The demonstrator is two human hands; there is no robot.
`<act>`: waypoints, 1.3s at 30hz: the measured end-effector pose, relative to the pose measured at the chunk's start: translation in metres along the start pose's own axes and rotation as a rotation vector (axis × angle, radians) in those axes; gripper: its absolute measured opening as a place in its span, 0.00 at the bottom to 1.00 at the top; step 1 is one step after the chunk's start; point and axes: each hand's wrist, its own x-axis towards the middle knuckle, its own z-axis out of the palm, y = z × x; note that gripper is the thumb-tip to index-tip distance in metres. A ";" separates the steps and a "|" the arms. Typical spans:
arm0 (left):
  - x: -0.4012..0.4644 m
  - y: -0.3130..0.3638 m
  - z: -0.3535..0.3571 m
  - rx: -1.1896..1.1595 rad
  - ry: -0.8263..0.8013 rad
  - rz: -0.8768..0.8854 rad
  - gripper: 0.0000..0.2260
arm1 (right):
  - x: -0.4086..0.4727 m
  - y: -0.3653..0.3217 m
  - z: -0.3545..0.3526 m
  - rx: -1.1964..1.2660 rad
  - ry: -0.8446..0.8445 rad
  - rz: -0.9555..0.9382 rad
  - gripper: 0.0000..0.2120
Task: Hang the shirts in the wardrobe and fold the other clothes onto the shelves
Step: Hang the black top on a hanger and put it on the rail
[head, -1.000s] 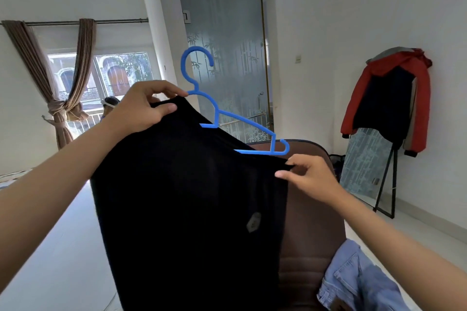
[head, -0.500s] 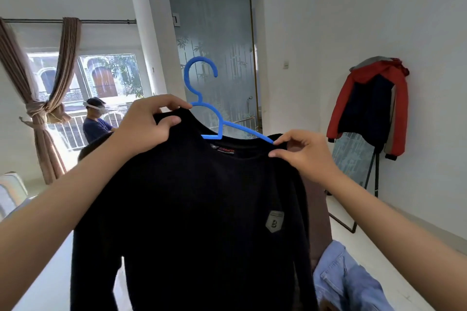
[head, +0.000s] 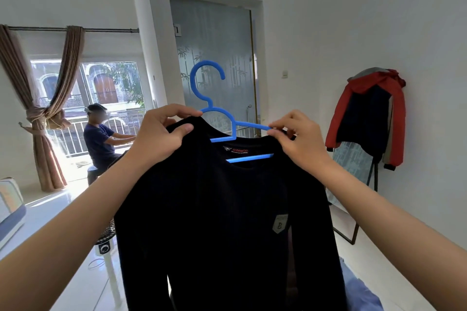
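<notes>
Up comes the right hand (head: 299,139) onto the shoulder; now the shirt (head: 225,209) hangs square on the hanger (head: 214,113), held chest-high. Left hand (head: 161,139) pinches the other shoulder, both tugging fabric straight before the wardrobe, which isn't in view.

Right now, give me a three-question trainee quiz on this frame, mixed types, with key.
1. True or false: the black shirt is on the blue hanger.
2. Which hand pinches the shirt's shoulder beside the hanger's bare arm? A. left hand B. right hand
3. Fill in: the red jacket hangs on the ____ side of the view.

Key: 1. true; 2. B; 3. right
</notes>
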 end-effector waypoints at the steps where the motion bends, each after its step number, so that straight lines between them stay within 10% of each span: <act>1: 0.000 0.002 0.002 -0.006 -0.007 -0.003 0.16 | 0.003 0.001 -0.002 -0.046 -0.023 -0.036 0.06; 11: 0.005 0.020 0.003 0.084 -0.054 0.087 0.16 | 0.015 0.015 -0.028 -0.376 -0.059 -0.238 0.03; 27: -0.025 0.024 0.004 0.000 0.067 0.052 0.16 | 0.004 0.026 -0.068 0.116 -0.139 -0.075 0.06; 39: -0.035 0.035 0.013 0.044 -0.057 0.075 0.20 | -0.005 0.009 -0.078 -0.097 -0.008 -0.262 0.08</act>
